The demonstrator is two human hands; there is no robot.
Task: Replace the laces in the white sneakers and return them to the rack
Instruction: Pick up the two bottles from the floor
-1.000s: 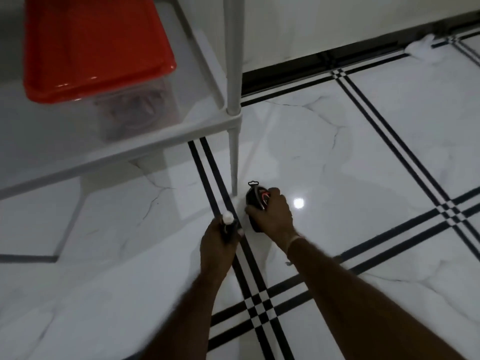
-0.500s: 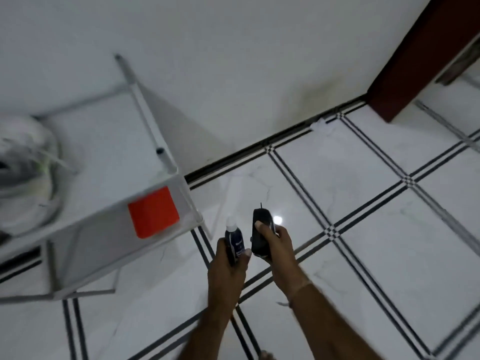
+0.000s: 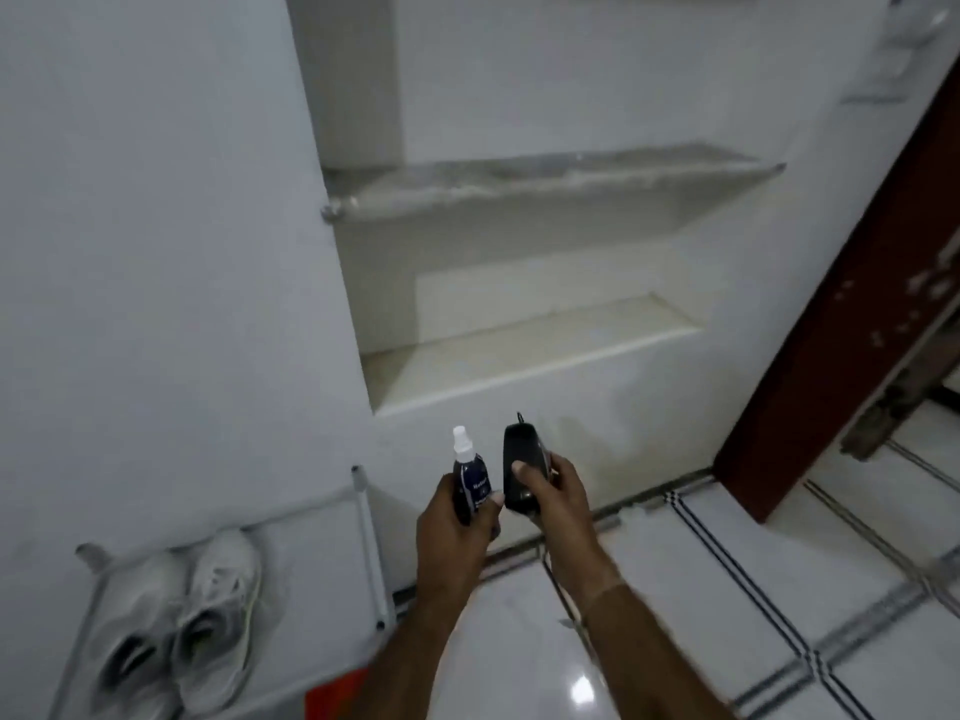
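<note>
White sneakers (image 3: 208, 615) sit low on my left, the pair side by side on the top shelf of the white rack (image 3: 370, 553), toes toward the wall and openings toward me. They are blurred, so I can't tell how the laces stand.

Neither hand is on the shoes. The left hand (image 3: 452, 537) is curled round a small dark spray bottle (image 3: 471, 483), which it holds upright with the white nozzle on top. Just beside it, the right hand (image 3: 558, 511) grips a black oval object (image 3: 519, 459), thumb pressed across its face and fingers wrapped behind. A little loop sticks up from the top end. I can't say for sure what that object is. Bottle and black object stand nearly touching, both held out over the floor (image 3: 701, 589), well apart from the sneakers.

Ahead I see a recessed wall niche (image 3: 519, 350) with two shelves. On the right runs a dark red door frame (image 3: 841, 330). White tiles with black lines cover the floor below. A scrap of something red (image 3: 337, 691) peeks out low beside the rack, next to my left forearm.
</note>
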